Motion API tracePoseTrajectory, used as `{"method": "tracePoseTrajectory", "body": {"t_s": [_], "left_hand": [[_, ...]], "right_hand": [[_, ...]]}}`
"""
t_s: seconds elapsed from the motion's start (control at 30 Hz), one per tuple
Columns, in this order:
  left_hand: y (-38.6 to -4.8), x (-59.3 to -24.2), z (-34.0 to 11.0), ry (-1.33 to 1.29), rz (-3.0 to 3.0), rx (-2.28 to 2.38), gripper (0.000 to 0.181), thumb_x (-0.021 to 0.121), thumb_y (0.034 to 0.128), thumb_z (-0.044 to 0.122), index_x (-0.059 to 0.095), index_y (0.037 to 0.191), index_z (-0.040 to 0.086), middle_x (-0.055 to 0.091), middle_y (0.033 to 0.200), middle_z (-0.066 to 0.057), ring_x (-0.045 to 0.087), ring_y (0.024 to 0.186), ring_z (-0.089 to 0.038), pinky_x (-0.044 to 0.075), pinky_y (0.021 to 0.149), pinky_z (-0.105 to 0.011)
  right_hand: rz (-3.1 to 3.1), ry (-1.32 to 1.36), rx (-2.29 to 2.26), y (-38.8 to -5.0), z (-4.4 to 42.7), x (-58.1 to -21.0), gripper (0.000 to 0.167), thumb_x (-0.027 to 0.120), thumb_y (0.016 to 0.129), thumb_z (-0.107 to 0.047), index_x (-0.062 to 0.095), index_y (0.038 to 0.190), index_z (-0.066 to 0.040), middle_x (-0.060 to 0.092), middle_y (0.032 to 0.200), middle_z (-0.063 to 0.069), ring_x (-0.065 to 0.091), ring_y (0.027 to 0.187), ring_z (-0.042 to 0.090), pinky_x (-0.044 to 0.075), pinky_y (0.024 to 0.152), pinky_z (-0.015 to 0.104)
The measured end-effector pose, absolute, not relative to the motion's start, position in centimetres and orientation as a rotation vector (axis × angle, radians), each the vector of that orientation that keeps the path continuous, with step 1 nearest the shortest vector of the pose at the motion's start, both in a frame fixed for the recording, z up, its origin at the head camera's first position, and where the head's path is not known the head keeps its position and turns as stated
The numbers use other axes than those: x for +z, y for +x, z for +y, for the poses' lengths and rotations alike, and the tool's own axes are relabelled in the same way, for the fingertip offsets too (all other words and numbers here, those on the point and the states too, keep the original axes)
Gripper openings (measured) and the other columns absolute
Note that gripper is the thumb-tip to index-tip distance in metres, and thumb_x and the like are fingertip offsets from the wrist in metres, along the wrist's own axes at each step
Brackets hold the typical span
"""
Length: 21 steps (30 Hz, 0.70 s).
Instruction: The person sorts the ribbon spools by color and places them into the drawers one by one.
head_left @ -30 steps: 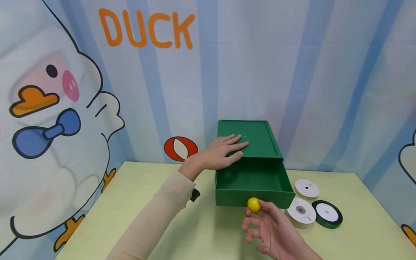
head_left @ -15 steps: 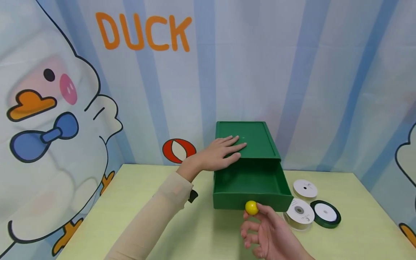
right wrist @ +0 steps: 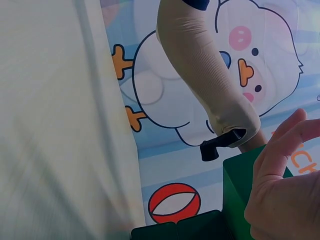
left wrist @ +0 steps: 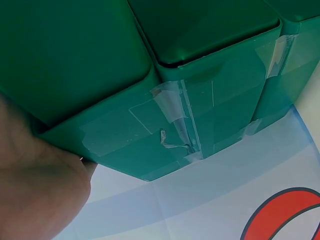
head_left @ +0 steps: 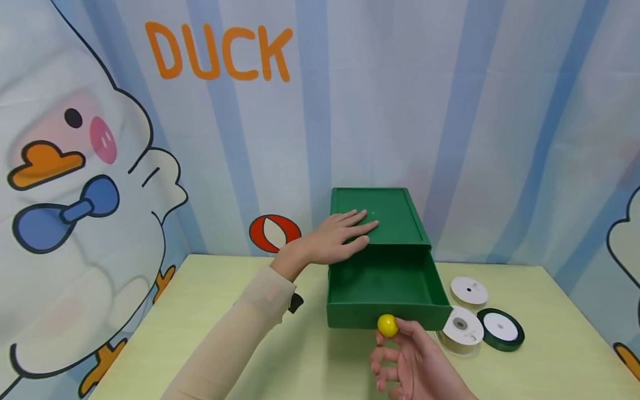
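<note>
While the left hand (head_left: 337,239) lies with its fingers apart on top of the green cabinet (head_left: 397,214), seemingly bracing it, the right hand (head_left: 415,361) pinches the yellow knob (head_left: 387,326) on the front of the green drawer (head_left: 352,316). Over the last second the drawer has slid slightly farther out toward the person, so a little more of its inside lies exposed. Three ribbon spools (head_left: 467,329) sit on the table (head_left: 560,333) to the drawer's right.

Bright, even light in the head view, soft shadows across the table (head_left: 300,355); both wrist views dimmer, clear tape (left wrist: 170,105) glinting!
</note>
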<state>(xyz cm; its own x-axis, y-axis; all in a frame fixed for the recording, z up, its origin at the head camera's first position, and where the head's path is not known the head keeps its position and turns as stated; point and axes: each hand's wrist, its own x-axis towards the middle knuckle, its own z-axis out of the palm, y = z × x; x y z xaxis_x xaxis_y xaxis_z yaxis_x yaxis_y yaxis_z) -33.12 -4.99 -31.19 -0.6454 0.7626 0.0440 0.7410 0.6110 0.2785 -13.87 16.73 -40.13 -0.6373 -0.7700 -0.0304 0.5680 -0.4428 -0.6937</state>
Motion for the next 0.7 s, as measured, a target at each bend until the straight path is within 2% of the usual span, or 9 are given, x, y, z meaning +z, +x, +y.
{"method": "tracePoseTrajectory", "body": {"t_s": [0.33, 0.7], "left_hand": [[-33.21, -31.45, -5.15, 1.284, 2.744, 0.426, 0.058, 0.038, 0.1158, 0.04, 0.029, 0.17, 0.021, 0.013, 0.178, -0.009, 0.006, 0.166, -0.029, 0.005, 0.134, -0.049], [-33.19, -31.34, -4.95, 1.268, 2.75, 0.419, 0.058, 0.038, 0.1157, 0.041, 0.029, 0.17, 0.022, 0.013, 0.178, -0.007, 0.005, 0.166, -0.028, 0.004, 0.134, -0.048]], "right_hand": [[0.856, -0.402, -2.115, -13.7, 16.85, -40.5, 0.046, 0.022, 0.117, -0.047, 0.056, 0.125, -0.017, 0.074, 0.109, -0.001, 0.072, 0.094, 0.013, 0.058, 0.078, 0.019], [0.876, -0.467, -2.085, -13.74, 17.02, -40.64, 0.05, 0.02, 0.117, -0.047, 0.057, 0.134, -0.018, 0.074, 0.114, 0.0, 0.073, 0.098, 0.013, 0.055, 0.072, 0.017]]}}
